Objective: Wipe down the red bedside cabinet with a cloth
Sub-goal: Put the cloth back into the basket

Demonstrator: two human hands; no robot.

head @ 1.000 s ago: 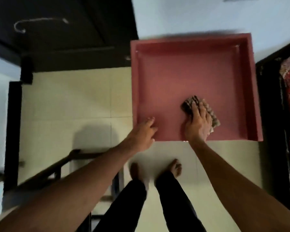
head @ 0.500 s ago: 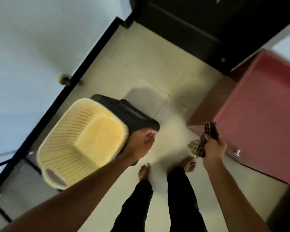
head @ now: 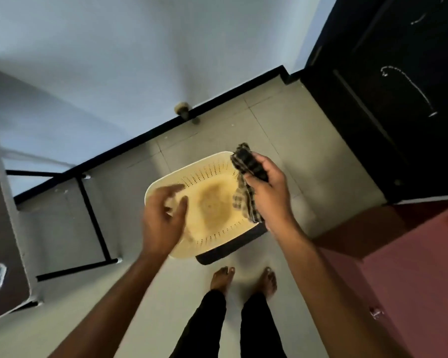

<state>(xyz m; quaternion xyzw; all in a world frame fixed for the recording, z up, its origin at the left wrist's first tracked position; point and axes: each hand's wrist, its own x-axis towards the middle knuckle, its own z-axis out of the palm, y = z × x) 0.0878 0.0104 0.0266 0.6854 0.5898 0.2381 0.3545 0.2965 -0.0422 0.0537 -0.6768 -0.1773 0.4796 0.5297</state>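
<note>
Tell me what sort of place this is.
Likely a room in a home, perhaps a bedroom: a low red cabinet stands on a tiled floor beside a dark wardrobe-like unit with handles, and a cream plastic basket sits nearby.

Person from above: left hand (head: 163, 218) and right hand (head: 269, 195) bare on unsleeved forearms (head: 109, 293), over the cream perforated basket (head: 204, 174); black ankle-length trousers (head: 210, 324) and bare feet (head: 221, 279) just on its near side.

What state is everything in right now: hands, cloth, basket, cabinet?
Right hand: curled round dark checked cloth.
Cloth: bunched, part dangling below the fingers.
Left hand: blurred, fingers loosely spread, holding nothing.
Cream perforated plastic basket: upright, open-topped.
Red cabinet: neither hand touching it.
</note>
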